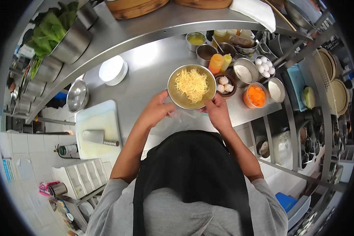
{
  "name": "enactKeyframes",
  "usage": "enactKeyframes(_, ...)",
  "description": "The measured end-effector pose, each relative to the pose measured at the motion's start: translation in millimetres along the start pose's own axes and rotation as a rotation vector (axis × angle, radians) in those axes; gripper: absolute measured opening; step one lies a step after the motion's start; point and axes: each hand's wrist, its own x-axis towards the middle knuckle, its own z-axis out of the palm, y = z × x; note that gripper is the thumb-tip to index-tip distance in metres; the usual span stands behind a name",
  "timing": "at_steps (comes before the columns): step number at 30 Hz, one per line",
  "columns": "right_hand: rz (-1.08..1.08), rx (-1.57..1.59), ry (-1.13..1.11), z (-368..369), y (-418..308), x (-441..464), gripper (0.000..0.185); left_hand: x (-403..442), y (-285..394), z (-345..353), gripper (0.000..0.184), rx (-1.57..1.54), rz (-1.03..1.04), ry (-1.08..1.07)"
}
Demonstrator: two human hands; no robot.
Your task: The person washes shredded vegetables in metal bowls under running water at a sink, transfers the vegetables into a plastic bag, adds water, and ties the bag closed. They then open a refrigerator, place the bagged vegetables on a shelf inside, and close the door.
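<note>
A round metal bowl [179,99] is held between my two hands above the front part of the steel counter. Thin pale-yellow shreds [192,85] are heaped inside; whether they are noodles or a shredded food I cannot tell. My left hand [161,107] grips the bowl's lower left side, thumb near the rim, with other fingers partly underneath. At the lower right, my right hand [217,112] is closed on the rim, its fingers partly hidden below. Something see-through, like thin plastic, shows just under the bowl, close to my black apron [192,165].
Left, a cleaver [93,137] lies on a white cutting board [97,112] near white plates [113,70]. Right stand squeeze bottles [216,63], a basket of white buns or bulbs [225,85], orange slices [256,95] and eggs [264,67]. A steel shelf [145,33] spans overhead.
</note>
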Motion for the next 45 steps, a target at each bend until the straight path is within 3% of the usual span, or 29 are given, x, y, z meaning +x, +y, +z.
enactKeyframes(3,-0.078,-0.351,-0.003,10.8,15.1,-4.1,0.007,-12.1,-7.4,-15.8,0.063,-0.167,-0.027,0.107)
enactKeyframes(6,-0.622,-1.030,-0.004,24.1,10.2,-6.6,0.006,-17.1,-27.4,-27.0,0.059,-0.192,-0.062,0.129)
enactKeyframes(14,-0.817,-1.243,-0.225,38.4,28.1,3.1,0.010,-36.0,-82.2,-23.1,0.078,-0.011,-0.010,0.308)
enactKeyframes(17,-0.923,-1.203,-0.198,44.6,19.2,31.6,0.009,-30.6,-73.2,-34.0,0.080,-0.050,0.077,0.346)
enactKeyframes(19,-0.874,-1.116,-0.175,47.5,16.2,18.0,0.007,-46.8,-67.8,-27.7,0.079,-0.102,0.029,0.343)
enactKeyframes(22,-0.761,-1.008,-0.097,52.5,0.4,21.5,0.008,-44.7,-66.3,-31.2,0.078,-0.150,0.126,0.369)
enactKeyframes(25,-0.493,-0.925,-0.151,52.2,-8.1,32.1,0.012,-33.9,-57.7,-48.2,0.078,-0.286,0.049,0.271)
enactKeyframes(28,-0.391,-0.897,-0.109,53.2,-12.8,40.0,0.016,-26.3,-49.1,-57.0,0.075,-0.304,-0.059,0.277)
enactKeyframes(31,-0.284,-0.786,-0.091,47.7,-7.0,42.6,0.015,-24.9,-56.2,-57.3,0.075,-0.323,-0.027,0.269)
enactKeyframes(34,-0.722,-0.905,-0.052,47.1,-10.1,27.9,0.012,-26.0,-58.9,-55.3,0.075,-0.279,0.039,0.281)
enactKeyframes(37,-0.693,-1.015,-0.096,46.7,21.0,31.8,0.009,-19.7,-70.5,-50.6,0.072,-0.131,0.033,0.233)
enactKeyframes(40,-0.692,-0.956,-0.071,50.4,11.8,24.8,0.008,-35.5,-63.6,-39.2,0.060,0.107,0.034,0.376)
enactKeyframes(43,-0.650,-0.968,-0.067,54.7,-1.8,24.2,0.006,-60.3,-51.2,-24.9,0.043,0.864,0.460,0.851)
enactKeyframes(45,-0.639,-0.984,-0.068,56.4,-8.2,20.3,0.006,-60.1,-42.0,-18.4,0.033,0.840,0.660,0.681)
